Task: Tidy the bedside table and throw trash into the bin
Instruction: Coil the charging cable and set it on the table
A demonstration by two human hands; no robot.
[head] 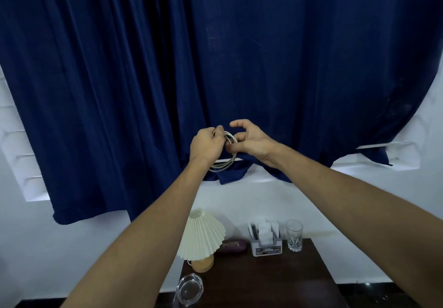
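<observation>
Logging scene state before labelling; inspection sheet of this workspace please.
Surface: dark wooden bedside table.
Job's things: pleated lamp, maroon case, grey organiser with papers, drinking glass, clear ashtray at the table's left edge.
Clutter: nothing seen.
Fingers: left hand grips white cable; right hand curls fingers on it.
Cables: white cable coiled, held above the table.
Surroundings: blue curtain, white wall.
</observation>
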